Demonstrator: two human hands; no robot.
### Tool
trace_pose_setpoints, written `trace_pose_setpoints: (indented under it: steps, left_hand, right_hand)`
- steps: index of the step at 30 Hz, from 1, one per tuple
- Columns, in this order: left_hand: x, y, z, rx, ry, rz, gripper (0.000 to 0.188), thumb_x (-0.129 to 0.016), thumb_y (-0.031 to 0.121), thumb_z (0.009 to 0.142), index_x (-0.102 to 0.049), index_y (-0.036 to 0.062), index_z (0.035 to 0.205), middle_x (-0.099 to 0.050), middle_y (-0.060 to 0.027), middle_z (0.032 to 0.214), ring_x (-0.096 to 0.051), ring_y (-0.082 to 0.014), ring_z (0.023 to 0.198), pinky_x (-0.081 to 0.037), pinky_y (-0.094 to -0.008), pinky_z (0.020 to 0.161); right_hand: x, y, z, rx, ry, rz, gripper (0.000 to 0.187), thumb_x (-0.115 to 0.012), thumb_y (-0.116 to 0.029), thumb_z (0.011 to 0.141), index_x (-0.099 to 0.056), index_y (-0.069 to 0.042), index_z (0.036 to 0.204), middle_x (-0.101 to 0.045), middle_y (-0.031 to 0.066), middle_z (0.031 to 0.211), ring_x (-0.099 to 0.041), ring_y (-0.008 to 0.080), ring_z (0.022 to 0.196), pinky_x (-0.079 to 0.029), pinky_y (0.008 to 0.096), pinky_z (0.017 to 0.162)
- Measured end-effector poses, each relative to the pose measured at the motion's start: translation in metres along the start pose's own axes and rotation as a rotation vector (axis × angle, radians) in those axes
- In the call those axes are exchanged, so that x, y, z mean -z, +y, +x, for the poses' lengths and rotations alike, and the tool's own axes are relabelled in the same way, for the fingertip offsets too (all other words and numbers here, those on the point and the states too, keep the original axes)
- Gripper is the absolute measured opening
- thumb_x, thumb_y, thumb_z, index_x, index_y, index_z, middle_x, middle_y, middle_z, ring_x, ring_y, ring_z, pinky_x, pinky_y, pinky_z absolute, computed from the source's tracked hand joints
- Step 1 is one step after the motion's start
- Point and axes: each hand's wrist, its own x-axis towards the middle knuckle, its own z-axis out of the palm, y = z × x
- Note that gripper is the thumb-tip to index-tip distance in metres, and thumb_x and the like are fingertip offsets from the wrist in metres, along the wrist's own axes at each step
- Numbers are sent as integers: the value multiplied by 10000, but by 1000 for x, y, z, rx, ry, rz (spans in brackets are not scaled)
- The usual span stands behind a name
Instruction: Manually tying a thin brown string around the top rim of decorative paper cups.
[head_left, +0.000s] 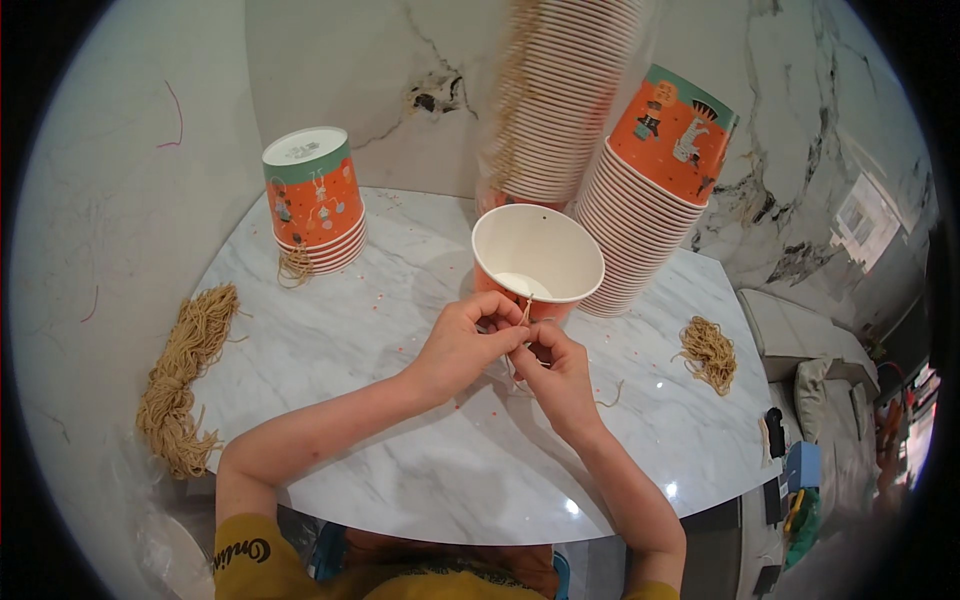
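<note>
Two hands (465, 345) (562, 385), one cup (535, 245), three cup stacks (315, 210) (570, 100) (640, 230)

On the marbled table (400, 485), a short cup stack (325, 210) and a twine hank (185, 385) are set left of the left grip (455, 345), a tall cup stack (635, 235) and wrapped cup column (565, 100) beyond the right grip (562, 385), a twine tangle (708, 355) rightward.

Tall cup stack (572, 95) cropped, held string (528, 309) partly hidden

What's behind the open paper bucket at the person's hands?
Behind the open bucket stands a tall stack of buckets in clear plastic; an upturned stack is behind its right side. It covers most of the tall stack's base, which cannot be seen.
</note>
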Motion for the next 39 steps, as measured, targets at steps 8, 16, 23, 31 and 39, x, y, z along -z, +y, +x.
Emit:
trace_pose_setpoints:
  steps: [8, 16, 23, 31, 39]
  left_hand:
    - [14, 10, 2, 176, 7, -140, 110, -699, 130, 923, -655, 39, 967, -670, -14, 878, -615, -76, 760, -510, -239, 659]
    - [17, 4, 3, 394, -63, -716, 116, -671, 115, 944, -596, 44, 998, -667, -48, 909, -635, -98, 768, -549, -236, 681]
    - [8, -1, 0, 389, -78, -725, 97, -665, 115, 954, -597, 52, 979, -670, -48, 906, -634, -103, 769, -550, -240, 690]
    - [-4, -3, -6, 344, 16, -674, 86, -661, 120, 967, -596, 64, 966, -642, -23, 890, -635, -103, 792, -568, -259, 743]
    - [-6, 2, -9, 348, 65, -664, 68, -629, 116, 982, -590, 61, 981, -632, -20, 901, -632, -104, 798, -579, -259, 761]
  right_hand:
    - [3, -9, 0, -35, 63, 28, 80, -663, -73, 935, -639, 0, 959, -616, -1, 909, -549, 47, 747, -434, 205, 635]
    - [14, -5, -4, -23, 159, 248, 95, -684, -74, 946, -663, -30, 1028, -636, -26, 863, -551, 41, 745, -414, 188, 622]
    - [1, -7, -11, 104, 131, 318, 154, -662, 6, 944, -690, 3, 1095, -614, 8, 1007, -580, 74, 871, -457, 216, 737]
    - [-5, -3, -8, 236, 210, 171, 150, -673, 11, 932, -719, -5, 1074, -617, 27, 1036, -599, 87, 904, -476, 220, 757]
    - [-11, -7, -1, 435, 242, -89, 77, -684, 11, 919, -681, 4, 995, -616, 51, 998, -617, 103, 794, -481, 227, 642]
